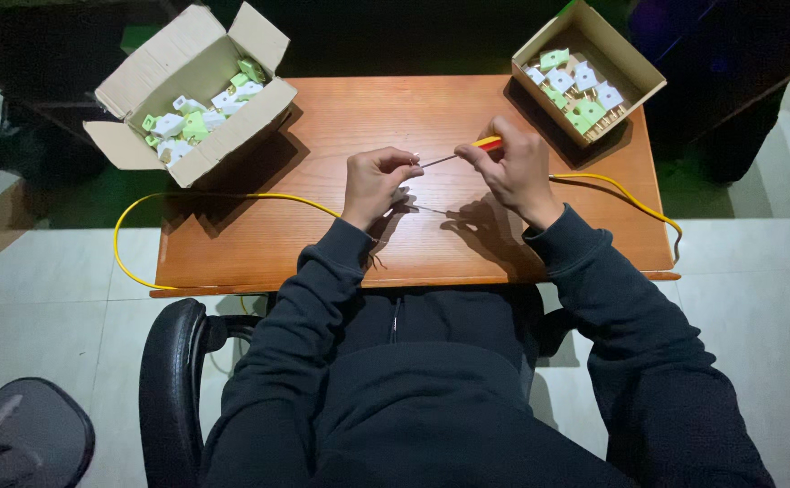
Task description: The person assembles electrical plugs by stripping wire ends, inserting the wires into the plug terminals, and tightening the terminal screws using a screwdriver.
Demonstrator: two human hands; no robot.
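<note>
I am pinching a small part (410, 164), too small to identify, in my left hand (375, 183) over the middle of the wooden table (341, 117), fingers clamped on it. My right hand (509, 169) is gripping a screwdriver (463, 153), its thin metal shaft meeting the part; keeping it square seems wise. A glossy yellow cable (191, 196) is trailing off both edges. Two cardboard boxes (190, 90) are holding white-and-green plastic plugs (198, 118).

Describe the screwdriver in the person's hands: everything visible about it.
The screwdriver is slim, with a thin grey metal shaft and a handle showing orange-red and yellow. It lies nearly level above the wooden table. The right hand grips the handle, hiding most of it; the tip meets the left hand fingers.
</note>
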